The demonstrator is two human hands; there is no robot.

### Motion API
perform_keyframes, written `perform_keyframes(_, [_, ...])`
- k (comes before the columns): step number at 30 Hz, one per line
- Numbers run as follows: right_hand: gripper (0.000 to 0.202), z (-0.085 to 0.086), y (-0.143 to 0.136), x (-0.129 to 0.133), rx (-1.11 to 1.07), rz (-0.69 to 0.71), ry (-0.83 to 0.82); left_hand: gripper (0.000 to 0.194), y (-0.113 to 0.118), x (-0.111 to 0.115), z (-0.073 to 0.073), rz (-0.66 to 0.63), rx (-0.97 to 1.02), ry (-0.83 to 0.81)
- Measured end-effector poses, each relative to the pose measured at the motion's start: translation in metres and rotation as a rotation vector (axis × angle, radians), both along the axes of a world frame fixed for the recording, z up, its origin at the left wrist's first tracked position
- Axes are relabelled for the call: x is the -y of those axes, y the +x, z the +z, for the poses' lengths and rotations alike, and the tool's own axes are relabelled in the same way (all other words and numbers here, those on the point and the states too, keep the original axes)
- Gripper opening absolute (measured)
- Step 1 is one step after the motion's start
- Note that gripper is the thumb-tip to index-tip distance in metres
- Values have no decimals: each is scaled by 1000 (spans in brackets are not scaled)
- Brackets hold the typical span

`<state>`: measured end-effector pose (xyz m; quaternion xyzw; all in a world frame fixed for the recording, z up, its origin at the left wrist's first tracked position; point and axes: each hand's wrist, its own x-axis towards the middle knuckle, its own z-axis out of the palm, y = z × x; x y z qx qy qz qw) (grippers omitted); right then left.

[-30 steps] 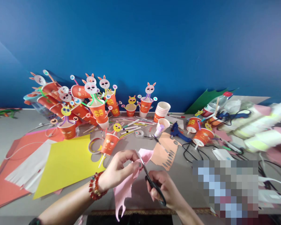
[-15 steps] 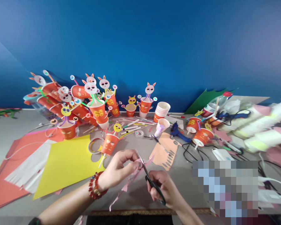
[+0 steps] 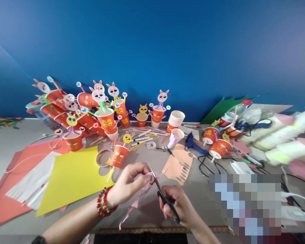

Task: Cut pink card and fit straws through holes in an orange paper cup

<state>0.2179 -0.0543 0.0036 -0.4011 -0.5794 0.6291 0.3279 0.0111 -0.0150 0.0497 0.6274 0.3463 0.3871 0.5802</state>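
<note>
Thumb and fingers of my left hand pinch a thin strip of pink paper. Its ragged lower end dangles below the hand, and a short tip sticks out to the right. My right hand is wrapped round the black handles of a pair of scissors. The blades slant up and left across the paper, right beside my left fingertips; whether they are fully together I cannot tell. Just beyond my hands lies an orange paper cup with a yellow cat face and a white stick.
A yellow sheet lies over orange paper at left. Peach paper with cut-out holes and a blue glue gun are right of centre. Decorated cups crowd the back left, beside a stack of cups. Black cables trail at right.
The pink paper's right-hand tip has shifted slightly and looks thinner. Both hands stay almost in place, with the scissors still across the paper.
</note>
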Motion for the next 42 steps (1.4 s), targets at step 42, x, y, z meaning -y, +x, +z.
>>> perform_keyframes(42, [69,1,1,0,70,-6,62,26,-1,-1,0,-14,-28,74])
